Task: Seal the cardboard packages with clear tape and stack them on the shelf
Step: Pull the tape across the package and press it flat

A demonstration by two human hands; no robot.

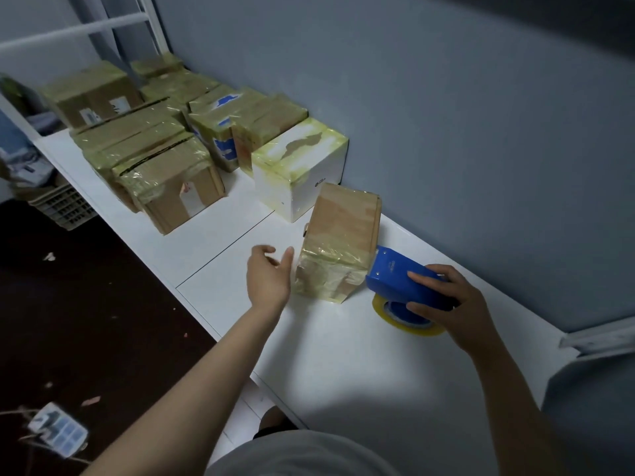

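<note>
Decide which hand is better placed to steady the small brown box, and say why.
Left. The left hand is open beside the small brown box, holding nothing; the right hand grips the blue tape dispenser at the box's other side.

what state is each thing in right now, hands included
brown box, standing on end, lower part taped
tape dispenser, held, nose against the brown box
tape roll, loaded in the dispenser
left hand, open beside the brown box
right hand, grips the dispenser
white box, taped, top torn
sealed boxes, taped, grouped together
</note>
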